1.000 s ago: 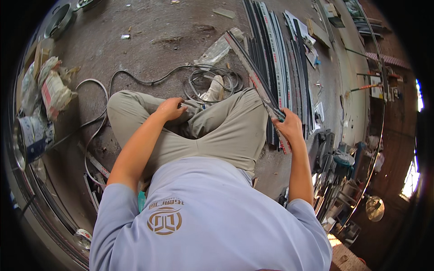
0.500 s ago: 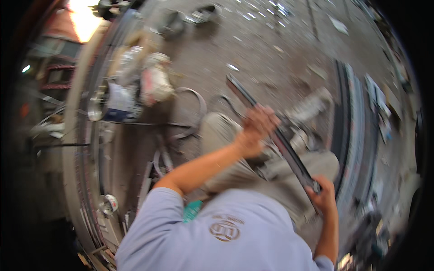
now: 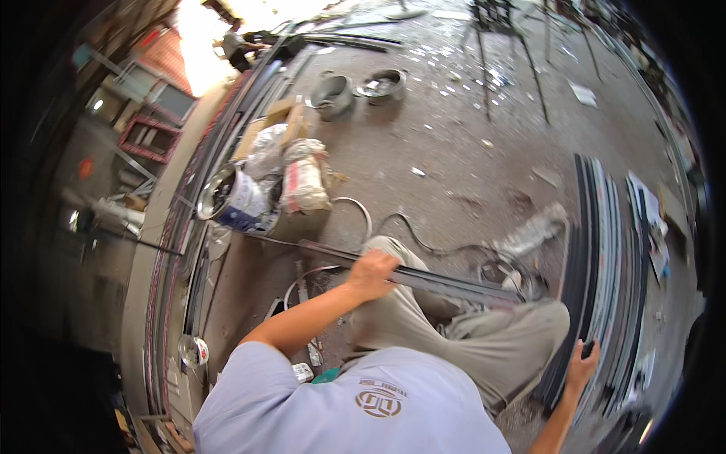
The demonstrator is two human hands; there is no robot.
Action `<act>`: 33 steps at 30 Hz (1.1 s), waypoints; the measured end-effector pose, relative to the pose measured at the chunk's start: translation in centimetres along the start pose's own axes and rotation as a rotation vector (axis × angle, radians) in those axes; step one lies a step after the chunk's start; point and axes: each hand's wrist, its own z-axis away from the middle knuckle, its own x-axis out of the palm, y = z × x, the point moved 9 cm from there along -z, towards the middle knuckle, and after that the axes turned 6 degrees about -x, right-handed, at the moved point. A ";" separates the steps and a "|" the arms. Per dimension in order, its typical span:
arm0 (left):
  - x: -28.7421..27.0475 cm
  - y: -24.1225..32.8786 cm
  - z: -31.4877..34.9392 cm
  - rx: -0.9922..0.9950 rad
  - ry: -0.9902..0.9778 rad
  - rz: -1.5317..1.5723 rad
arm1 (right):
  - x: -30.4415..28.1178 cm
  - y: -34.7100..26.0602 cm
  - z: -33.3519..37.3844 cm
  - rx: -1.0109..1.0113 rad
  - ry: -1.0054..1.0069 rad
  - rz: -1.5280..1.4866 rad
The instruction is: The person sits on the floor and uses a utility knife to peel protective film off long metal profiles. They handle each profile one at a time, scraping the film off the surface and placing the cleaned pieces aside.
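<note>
My left hand [image 3: 370, 274] is closed round a long grey metal profile bar [image 3: 454, 286], which lies slantwise across my knees. The far-left end of the bar reaches past my left knee, and its right end rests over my right leg. Apart from the bar, my right hand [image 3: 581, 367] is out at the right, by the near part of a stack of long dark and grey profiles [image 3: 597, 257]. Its fingers pinch a small dark object [image 3: 587, 349] whose kind I cannot make out.
At the left stand a white and blue bucket [image 3: 246, 198], a wrapped bundle [image 3: 306, 181] and a cardboard box. Two metal pots [image 3: 330, 97] sit farther off. A cable [image 3: 423, 240] and clear plastic wrap [image 3: 533, 231] lie ahead. Scraps litter the floor; a person works at the far left.
The bar has swung from a steep slant to a flatter one across my knees. My right hand has left its near end and moved right, toward the stack.
</note>
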 end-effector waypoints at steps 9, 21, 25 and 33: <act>3.0 -6.4 7.3 -0.504 0.159 0.072 | 8.6 15.9 29.2 0.540 -0.557 0.103; -1.4 0.1 0.8 -0.242 0.264 0.215 | 4.5 3.6 2.1 0.244 0.056 -0.327; -1.2 0.4 1.1 -0.235 0.248 0.205 | 7.5 -7.2 -6.4 0.025 -0.012 -0.410; 0.2 1.5 5.0 -0.124 0.238 0.344 | 29.6 -16.0 -1.8 -0.403 -0.813 0.178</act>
